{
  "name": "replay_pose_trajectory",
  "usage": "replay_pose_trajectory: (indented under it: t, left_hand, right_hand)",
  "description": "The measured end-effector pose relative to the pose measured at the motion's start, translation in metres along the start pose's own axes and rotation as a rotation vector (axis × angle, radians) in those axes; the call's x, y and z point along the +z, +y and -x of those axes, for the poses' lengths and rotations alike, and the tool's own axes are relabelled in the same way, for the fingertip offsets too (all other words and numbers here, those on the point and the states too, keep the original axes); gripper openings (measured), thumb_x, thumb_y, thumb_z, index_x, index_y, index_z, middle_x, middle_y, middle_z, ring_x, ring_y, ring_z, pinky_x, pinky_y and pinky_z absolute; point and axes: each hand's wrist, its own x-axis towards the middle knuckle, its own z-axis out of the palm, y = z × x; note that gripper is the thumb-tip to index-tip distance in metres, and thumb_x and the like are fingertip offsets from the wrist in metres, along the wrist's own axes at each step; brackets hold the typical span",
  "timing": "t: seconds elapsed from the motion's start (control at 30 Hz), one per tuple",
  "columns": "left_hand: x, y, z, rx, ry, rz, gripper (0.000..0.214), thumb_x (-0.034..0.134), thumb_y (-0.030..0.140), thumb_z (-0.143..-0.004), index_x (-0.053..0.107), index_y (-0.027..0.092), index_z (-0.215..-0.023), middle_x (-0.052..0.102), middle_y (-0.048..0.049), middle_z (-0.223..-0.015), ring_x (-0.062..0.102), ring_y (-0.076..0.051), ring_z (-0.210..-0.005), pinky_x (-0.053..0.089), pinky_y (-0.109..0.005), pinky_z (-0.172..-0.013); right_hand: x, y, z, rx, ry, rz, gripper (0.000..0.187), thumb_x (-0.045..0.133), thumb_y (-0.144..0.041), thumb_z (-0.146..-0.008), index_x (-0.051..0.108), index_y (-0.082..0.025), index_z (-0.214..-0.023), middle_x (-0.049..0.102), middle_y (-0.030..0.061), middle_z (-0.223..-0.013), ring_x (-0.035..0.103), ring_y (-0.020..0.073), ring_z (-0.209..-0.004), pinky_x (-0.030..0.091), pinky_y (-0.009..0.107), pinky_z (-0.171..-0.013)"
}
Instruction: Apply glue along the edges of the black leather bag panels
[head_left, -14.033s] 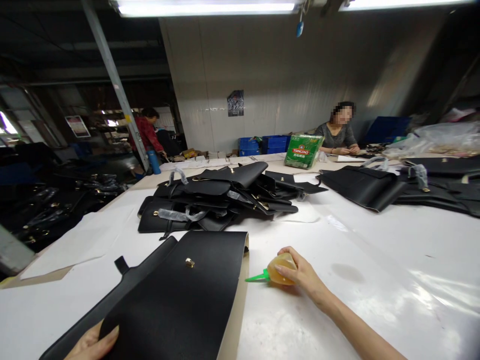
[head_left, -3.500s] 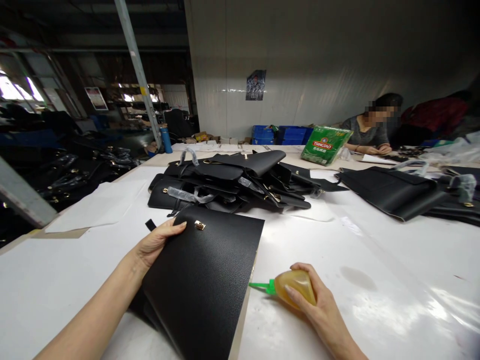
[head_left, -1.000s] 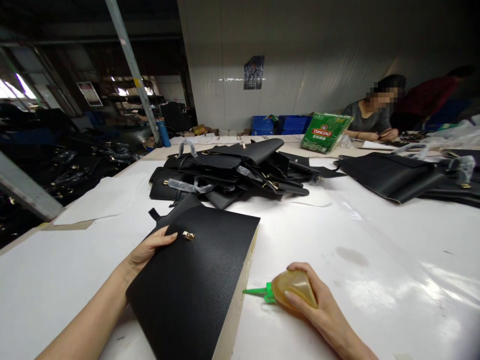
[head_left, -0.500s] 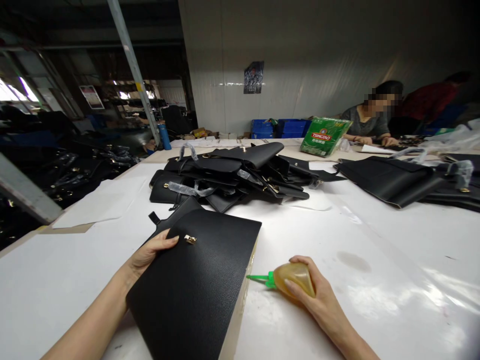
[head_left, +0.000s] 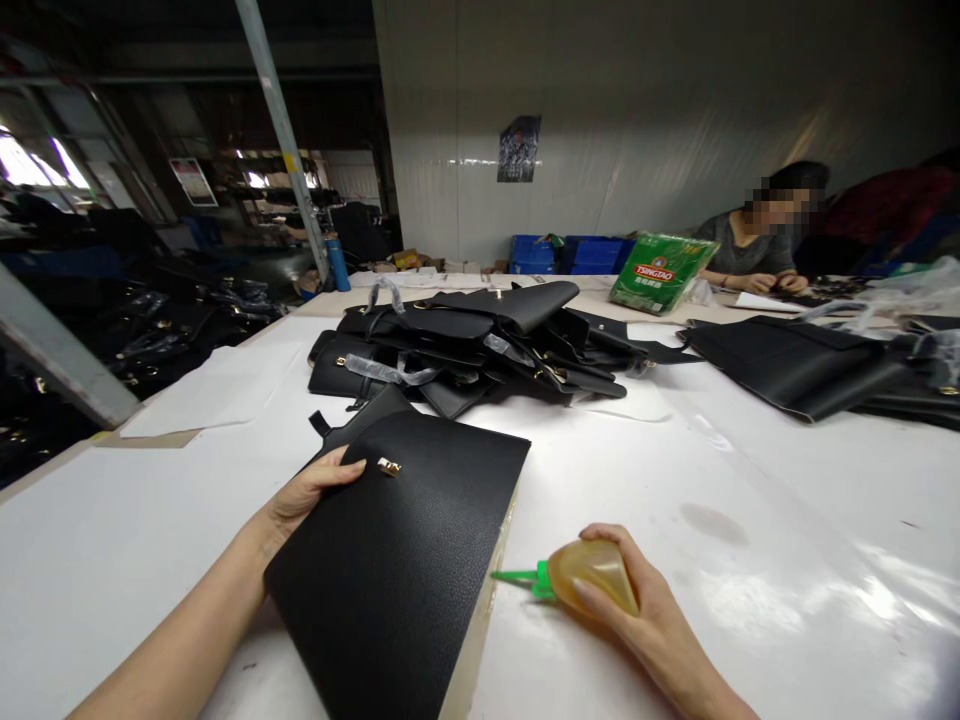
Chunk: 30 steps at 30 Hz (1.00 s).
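A black leather bag panel [head_left: 405, 540] with a small gold clasp [head_left: 389, 467] is tilted up in front of me. My left hand [head_left: 311, 487] grips its left side, thumb on the front face and fingers hidden behind. Along the panel's right side runs a pale edge strip [head_left: 487, 590] with a glossy look. My right hand [head_left: 637, 590] is wrapped round a squeeze bottle [head_left: 592, 577] of amber liquid. The bottle's green nozzle [head_left: 517, 575] points left, its tip at the pale strip; whether it touches, I cannot tell.
Black bags with plastic-wrapped handles lie in a pile [head_left: 465, 345] beyond the panel. More black pieces [head_left: 802, 360] lie at the right. A green Tsingtao pack [head_left: 660, 272] stands farther back, near a seated person [head_left: 765, 240]. White sheets [head_left: 210, 395] cover the table's left.
The bottle's nozzle tip has moved down along the panel's pale edge, toward me. The view has shifted slightly, and both hands keep their hold.
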Motion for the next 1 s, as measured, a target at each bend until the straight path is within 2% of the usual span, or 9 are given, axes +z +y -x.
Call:
replay_pose_trajectory:
  t: [0.1,0.27,0.4,0.57,0.7,0.83,1.0]
  left_hand:
    - [-0.001,-0.001,0.002,0.0,0.021,-0.008,0.029,0.065,0.005,-0.073,0.067,0.013,-0.101,0.074,-0.0147,-0.09,0.071,-0.026,-0.076,0.059,-0.037,-0.073]
    - [-0.007,-0.006,0.003,-0.008,0.021,-0.034,0.03,0.065,0.007,-0.074,0.066,0.014,-0.103,0.073,-0.0147,-0.092,0.07,-0.026,-0.079,0.058,-0.038,-0.076]
    - [-0.015,-0.012,0.003,-0.006,0.048,-0.045,0.029,0.066,0.008,-0.075,0.065,0.015,-0.102,0.073,-0.0138,-0.092,0.07,-0.025,-0.078,0.058,-0.038,-0.075]
    - [-0.018,-0.018,0.006,-0.028,0.009,-0.053,0.025,0.063,0.007,-0.076,0.066,0.014,-0.1,0.073,-0.0137,-0.091,0.07,-0.023,-0.076,0.057,-0.034,-0.073]
    - [-0.015,-0.018,0.009,-0.013,0.03,-0.045,0.024,0.064,0.005,-0.074,0.068,0.013,-0.096,0.074,-0.0132,-0.086,0.07,-0.023,-0.073,0.058,-0.032,-0.07]
    - [-0.01,-0.016,0.012,-0.031,-0.014,-0.018,0.025,0.062,0.003,-0.074,0.068,0.013,-0.096,0.074,-0.0125,-0.089,0.07,-0.022,-0.075,0.058,-0.032,-0.072]
    - [-0.01,-0.017,0.013,-0.047,0.001,-0.028,0.024,0.063,0.004,-0.074,0.068,0.013,-0.096,0.074,-0.0117,-0.087,0.07,-0.022,-0.074,0.058,-0.032,-0.071]
  right_hand:
    - [0.006,0.004,0.012,-0.018,-0.114,-0.041,0.04,0.059,-0.052,-0.078,0.045,-0.027,-0.105,0.06,-0.003,-0.08,0.058,0.0187,-0.068,0.045,0.028,-0.064]
    - [0.007,0.008,0.022,-0.001,-0.023,0.026,0.041,0.059,-0.052,-0.079,0.043,-0.027,-0.107,0.061,-0.0008,-0.087,0.059,0.0194,-0.07,0.046,0.029,-0.065]
    - [0.011,0.003,0.03,-0.009,-0.125,-0.001,0.037,0.06,-0.05,-0.078,0.046,-0.027,-0.105,0.061,-0.0013,-0.087,0.06,0.0192,-0.071,0.047,0.028,-0.066]
    - [0.017,0.004,0.041,0.031,-0.019,0.001,0.038,0.06,-0.05,-0.078,0.045,-0.028,-0.106,0.061,-0.0007,-0.089,0.061,0.0198,-0.073,0.047,0.029,-0.068]
    - [0.021,0.006,0.048,-0.006,-0.143,-0.024,0.036,0.061,-0.049,-0.077,0.048,-0.028,-0.103,0.062,-0.0017,-0.086,0.062,0.0196,-0.071,0.048,0.028,-0.066]
    - [0.024,0.005,0.054,0.042,-0.032,-0.008,0.038,0.061,-0.05,-0.078,0.048,-0.028,-0.105,0.062,-0.0006,-0.09,0.062,0.0199,-0.073,0.048,0.028,-0.067]
    - [0.023,0.005,0.054,-0.059,-0.157,0.016,0.033,0.06,-0.046,-0.079,0.049,-0.027,-0.104,0.061,-0.0009,-0.09,0.063,0.0185,-0.075,0.049,0.026,-0.067]
